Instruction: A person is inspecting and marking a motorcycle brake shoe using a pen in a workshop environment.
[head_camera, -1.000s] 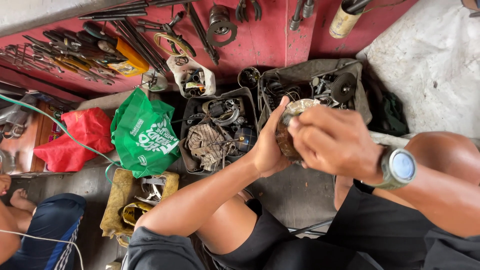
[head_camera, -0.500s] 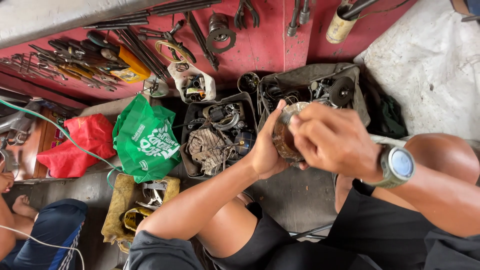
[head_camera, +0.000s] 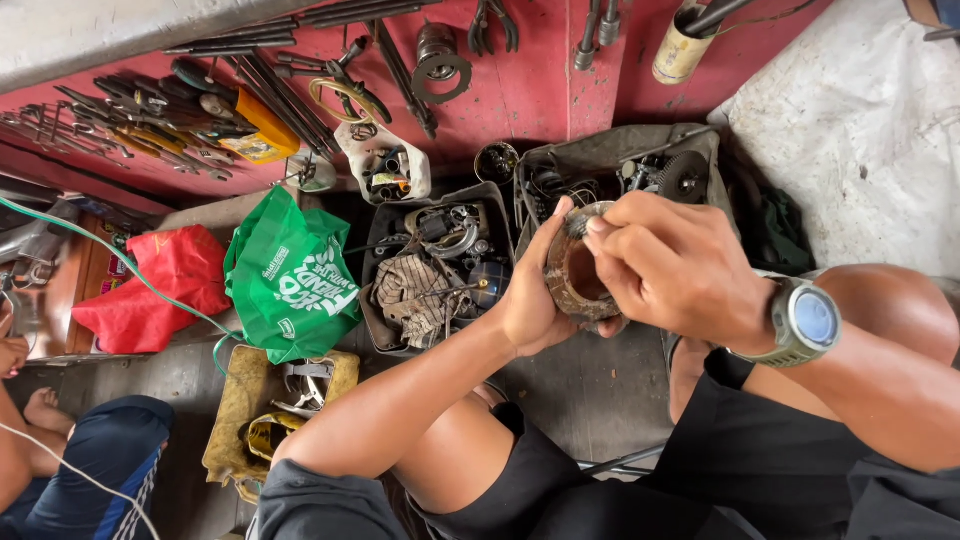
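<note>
You are seated low over a grey concrete floor (head_camera: 590, 390), facing a red tool board (head_camera: 520, 90) hung with wrenches, pliers and a yellow-handled tool.

Your left hand (head_camera: 530, 300) is closed around the outside of a rusty round motor stator (head_camera: 575, 275), palm cupping its near-left wall and thumb up along the rim. Your right hand (head_camera: 680, 265), with a wristwatch (head_camera: 805, 320) just behind it, curls over the far-right rim, its fingertips (head_camera: 600, 228) pinched at the top edge on something too small to make out. Both hands grip the same part, held up in the air between your knees and above the floor.

The stator's bore opens up towards you and slightly right, so its axis runs roughly from the left palm up to your face. The right hand is the one nearer the open mouth; the left sits on the closed-off side wall.

Just beyond lie a black tray of motor parts and a rag (head_camera: 430, 275) and a grey bin of parts (head_camera: 640, 165). Further left sit a green shopping bag (head_camera: 295, 280) and a red bag (head_camera: 165, 280). Another person's leg in blue shorts (head_camera: 80, 450) shows at lower left.
</note>
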